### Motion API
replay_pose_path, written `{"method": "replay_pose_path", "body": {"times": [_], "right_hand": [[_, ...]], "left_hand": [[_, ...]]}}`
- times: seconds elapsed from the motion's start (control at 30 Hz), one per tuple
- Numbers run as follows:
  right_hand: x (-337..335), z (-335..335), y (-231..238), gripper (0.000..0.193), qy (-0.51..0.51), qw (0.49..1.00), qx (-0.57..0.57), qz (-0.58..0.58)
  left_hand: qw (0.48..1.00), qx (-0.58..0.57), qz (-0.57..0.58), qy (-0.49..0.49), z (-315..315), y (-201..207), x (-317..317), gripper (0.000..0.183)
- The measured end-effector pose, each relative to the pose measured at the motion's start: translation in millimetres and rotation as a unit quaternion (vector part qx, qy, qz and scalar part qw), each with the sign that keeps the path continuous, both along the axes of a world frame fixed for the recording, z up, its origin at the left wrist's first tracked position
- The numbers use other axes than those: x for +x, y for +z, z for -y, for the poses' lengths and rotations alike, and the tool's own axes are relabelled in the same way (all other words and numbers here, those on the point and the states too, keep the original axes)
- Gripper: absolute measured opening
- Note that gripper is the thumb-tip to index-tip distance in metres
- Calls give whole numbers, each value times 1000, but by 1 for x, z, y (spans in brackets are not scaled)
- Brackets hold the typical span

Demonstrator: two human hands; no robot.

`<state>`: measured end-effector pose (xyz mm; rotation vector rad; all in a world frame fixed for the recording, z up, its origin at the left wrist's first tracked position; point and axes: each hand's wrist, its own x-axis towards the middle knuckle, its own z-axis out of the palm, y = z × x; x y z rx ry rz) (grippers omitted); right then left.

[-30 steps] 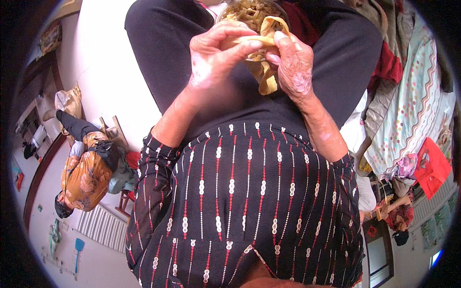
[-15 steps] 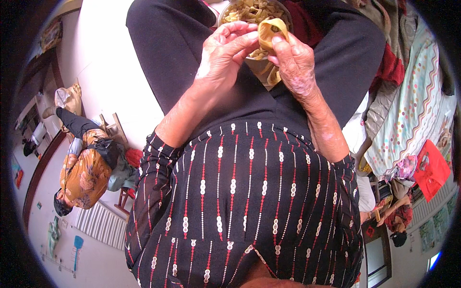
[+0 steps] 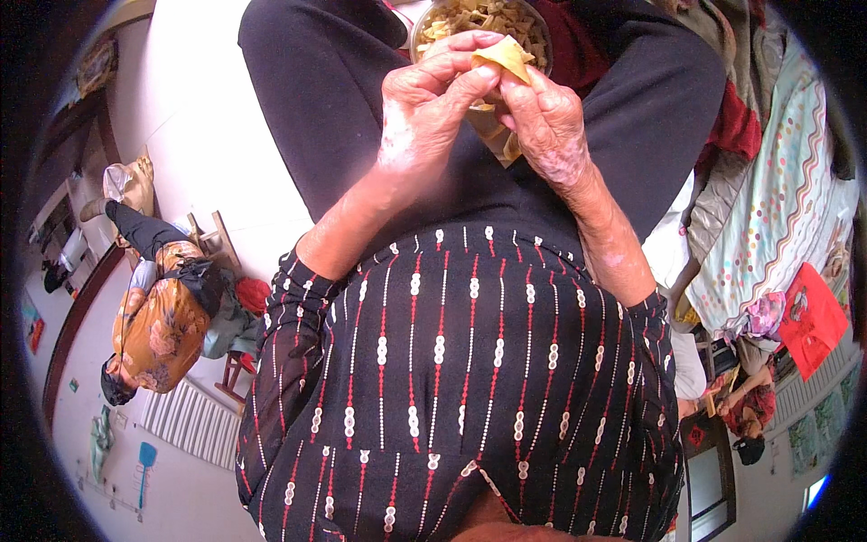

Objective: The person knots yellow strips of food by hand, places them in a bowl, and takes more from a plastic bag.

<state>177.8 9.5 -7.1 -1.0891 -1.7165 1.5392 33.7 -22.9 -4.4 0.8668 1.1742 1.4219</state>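
While a black blouse with red and white beaded-looking stripes fills the lower middle of the view, the folded yellow piece is up beyond it, held between two bare hands near the top edge. It is thin and pliable-looking, a flat, matt yellow, bent over into a rough wedge with its peak up and its broader edge down at the fingertips. A second bit of yellow, the dangling end, shows below the right hand; whether it joins the folded piece cannot be told.

Both forearms reach forward and lean inward, elbows apart, so the hands meet at the wedge. The left hand pinches its left side, thumb stretched out beneath and forefinger laid across above, the other fingers loosely curled. The right hand grips the lower right edge between thumb and bent fingers, its back turned up.

Just behind and below the fingers is a round bowl full of small tan-yellow pieces, set between the spread knees of dark trousers. Farther off, a dotted pale cloth lies to the right, and a person in an orange floral top is at the left.
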Motion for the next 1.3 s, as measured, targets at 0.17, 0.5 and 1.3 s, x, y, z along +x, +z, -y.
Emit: {"method": "replay_pose_path", "body": {"times": [0.17, 0.5, 1.3], "right_hand": [[-2, 1, 20, 30, -22, 998, -39, -54], [2, 9, 24, 25, -11, 991, 123, -55], [34, -14, 37, 24, 120, 866, 474, 106]], "left_hand": [[982, -44, 186, 6, 1, 20, 7, 15], [904, -122, 403, -71, 11, 46, 8, 33], [965, -124, 91, -210, 23, 47, -10, 23]]}}
